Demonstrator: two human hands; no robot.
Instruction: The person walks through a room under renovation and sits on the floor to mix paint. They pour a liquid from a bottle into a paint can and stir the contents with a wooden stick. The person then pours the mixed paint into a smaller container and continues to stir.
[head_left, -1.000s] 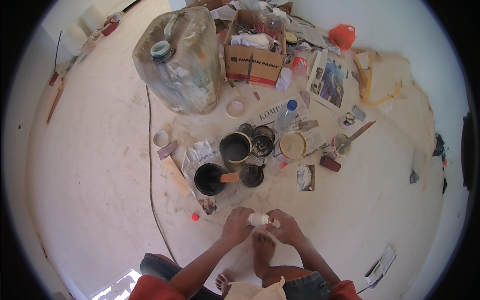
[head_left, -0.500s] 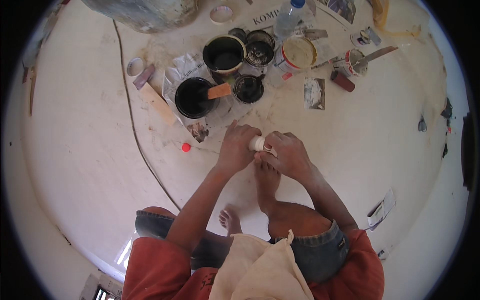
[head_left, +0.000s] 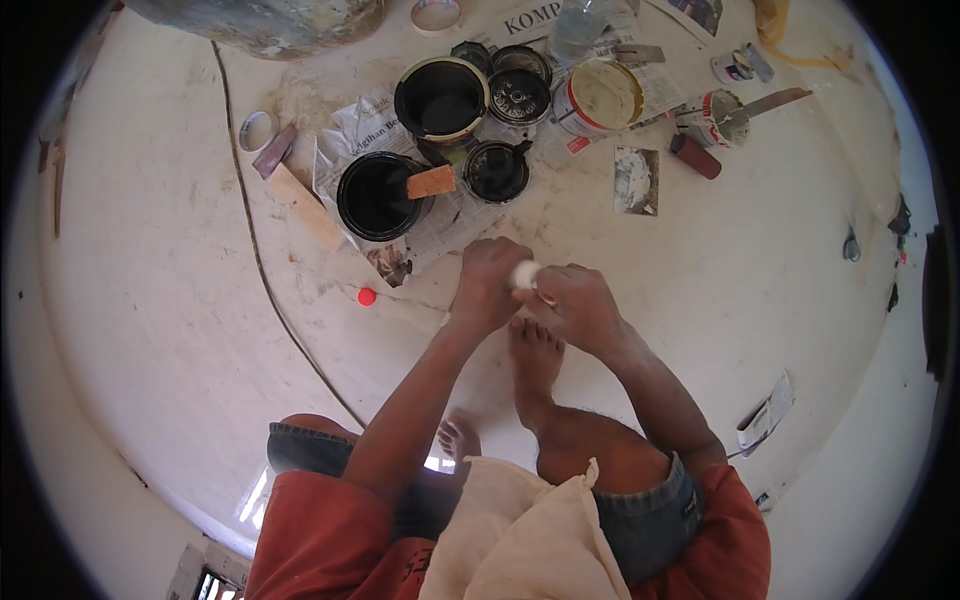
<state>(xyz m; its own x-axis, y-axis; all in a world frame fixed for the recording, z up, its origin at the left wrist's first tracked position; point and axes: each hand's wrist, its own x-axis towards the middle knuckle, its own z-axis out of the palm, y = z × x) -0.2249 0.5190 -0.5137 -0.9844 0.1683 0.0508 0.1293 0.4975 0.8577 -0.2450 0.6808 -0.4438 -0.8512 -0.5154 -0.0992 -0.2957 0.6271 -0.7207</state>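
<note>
Large stained container [head_left: 275,30], cut off by the picture's edge, stood well beyond and left of the grip. One dark cord [head_left: 262,265] ran along the floor to the left. One tape roll [head_left: 247,138] and one pale wooden strip [head_left: 305,207] lay beyond and left. Newspaper [head_left: 355,125] was spread beyond. One cream-filled tub [head_left: 575,122] stood beyond and right; farther right, one smaller tub [head_left: 697,122] held a flat-bladed tool [head_left: 775,102], dark red cylinder [head_left: 695,157] just beside.
</note>
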